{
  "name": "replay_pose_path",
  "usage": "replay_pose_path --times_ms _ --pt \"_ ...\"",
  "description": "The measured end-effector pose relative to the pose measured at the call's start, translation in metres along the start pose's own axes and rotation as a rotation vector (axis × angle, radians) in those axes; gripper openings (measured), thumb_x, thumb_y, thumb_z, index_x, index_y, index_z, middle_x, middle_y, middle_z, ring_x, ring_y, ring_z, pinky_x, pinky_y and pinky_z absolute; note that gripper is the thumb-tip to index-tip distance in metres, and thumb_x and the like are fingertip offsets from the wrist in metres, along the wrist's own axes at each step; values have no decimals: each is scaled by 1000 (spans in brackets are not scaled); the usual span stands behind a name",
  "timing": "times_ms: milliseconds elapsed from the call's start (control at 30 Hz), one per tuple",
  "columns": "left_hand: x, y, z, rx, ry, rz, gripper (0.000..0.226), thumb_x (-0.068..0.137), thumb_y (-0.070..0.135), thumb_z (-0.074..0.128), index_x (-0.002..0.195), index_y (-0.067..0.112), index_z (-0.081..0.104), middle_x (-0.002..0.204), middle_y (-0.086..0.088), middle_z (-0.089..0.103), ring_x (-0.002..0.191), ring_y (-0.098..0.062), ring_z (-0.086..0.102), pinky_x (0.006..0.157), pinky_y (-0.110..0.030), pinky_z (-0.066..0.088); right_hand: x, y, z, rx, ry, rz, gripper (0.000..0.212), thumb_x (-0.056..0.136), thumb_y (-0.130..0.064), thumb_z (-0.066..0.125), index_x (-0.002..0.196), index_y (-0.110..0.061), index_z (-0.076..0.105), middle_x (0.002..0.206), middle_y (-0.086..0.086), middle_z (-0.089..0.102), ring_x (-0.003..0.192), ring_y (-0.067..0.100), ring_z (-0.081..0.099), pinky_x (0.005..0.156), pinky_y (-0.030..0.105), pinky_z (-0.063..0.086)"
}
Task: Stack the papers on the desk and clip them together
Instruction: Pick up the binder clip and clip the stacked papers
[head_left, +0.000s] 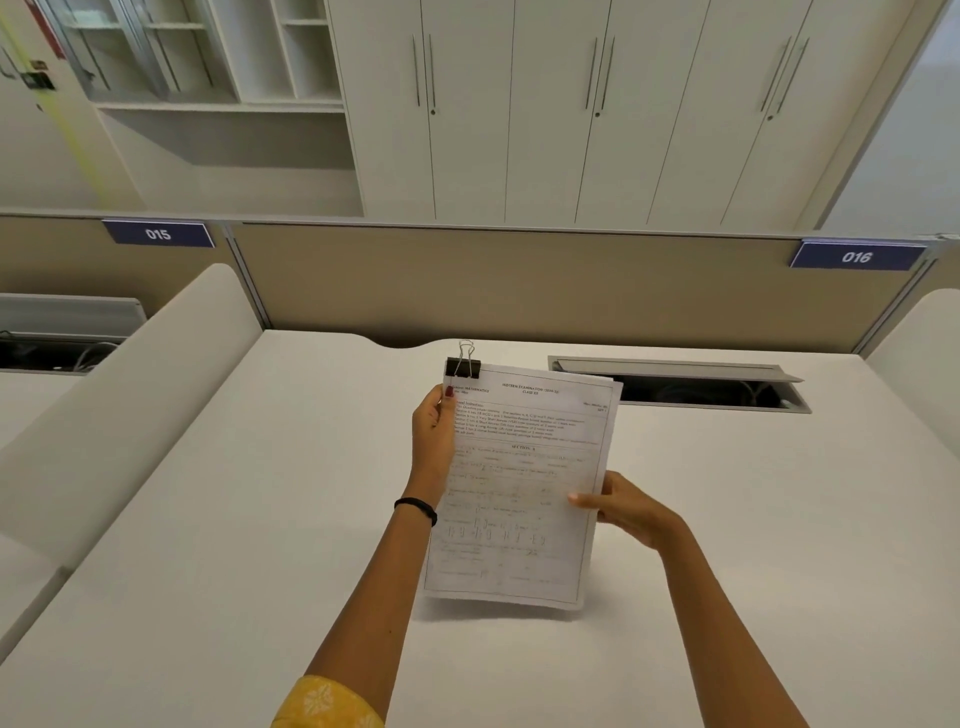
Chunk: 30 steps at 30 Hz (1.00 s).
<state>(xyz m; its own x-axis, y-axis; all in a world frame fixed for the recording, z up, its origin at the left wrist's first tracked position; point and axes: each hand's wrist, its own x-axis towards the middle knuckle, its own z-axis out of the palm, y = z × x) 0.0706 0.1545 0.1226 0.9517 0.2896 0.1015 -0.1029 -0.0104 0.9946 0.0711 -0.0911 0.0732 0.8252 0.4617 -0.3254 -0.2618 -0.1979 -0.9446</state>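
L hand (434, 431), R hand (628, 512) grip clipped papers (524, 483) over desk (234, 519); cabinets (519, 130) behind.

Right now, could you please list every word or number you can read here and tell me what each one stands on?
"015": left blue plate.
"016": right blue plate.
"MIDTERM EXAMINATION": heading on the top sheet of the papers.
"MATHEMATICS": same sheet, upper left.
"SECTION A": same sheet, further down.
All other print on that sheet is too small and blurred to read.
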Motion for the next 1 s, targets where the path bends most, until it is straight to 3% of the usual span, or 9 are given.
replay_pose_path --times_ms 133,233,367,533,633,733,867,1000 --pt "3 -6 -2 7 39 -5 29 99 33 33 86 15 52 74 -5 56 58 -13 50 49 -18 39 2 7 5 12 76 -5 38 86 -12 61 123 -14 53 119 3 64 107 21 63 87 42 55" --pt "5 -13 -4 21 32 -29 26 99 34 34 102 18 54 87 -3 63 69 -14 59 53 -16 45 4 8 9 64 163 -43 31 87 -11 59 118 -12 56 117 5 66 104 22 65 84 39 56" --pt "7 -29 -12 77 -12 -124 30 96 32 42 122 17 48 117 -3 61 101 -18 63 74 -23 53 16 10 10 123 268 -49 29 88 -10 59 117 -7 58 116 12 65 102 27 66 84 42 56" --pt "-3 -54 -23 123 -106 -287 36 95 21 49 130 15 43 122 3 52 109 -12 51 91 -25 42 40 13 16 136 310 -14 26 89 -8 58 115 -7 59 116 13 64 103 29 64 87 45 54" --pt "-3 -76 -31 183 -113 -383 38 93 20 52 129 14 43 124 -1 53 112 -17 53 97 -31 44 61 16 18 160 392 13 30 90 -6 56 119 -1 56 118 15 62 102 31 63 92 49 51" --pt "2 -95 -38 257 -61 -460 35 91 20 54 124 10 50 125 -7 57 112 -23 57 98 -37 47 82 19 17 159 463 35 29 91 -2 52 119 4 55 118 17 61 99 30 61 90 44 50" --pt "9 -104 -39 301 -17 -455 29 92 12 51 120 4 55 116 -5 61 103 -21 59 87 -29 47 106 27 13 122 488 104 29 92 -5 50 119 1 55 124 18 58 102 29 59 94 43 48" --pt "18 -116 -36 326 67 -413 27 92 9 51 119 4 55 112 -1 58 104 -17 55 91 -30 46 121 26 14 4 501 143 44 94 -16 50 136 -6 40 140 11 45 123 29 47 102 41 41"
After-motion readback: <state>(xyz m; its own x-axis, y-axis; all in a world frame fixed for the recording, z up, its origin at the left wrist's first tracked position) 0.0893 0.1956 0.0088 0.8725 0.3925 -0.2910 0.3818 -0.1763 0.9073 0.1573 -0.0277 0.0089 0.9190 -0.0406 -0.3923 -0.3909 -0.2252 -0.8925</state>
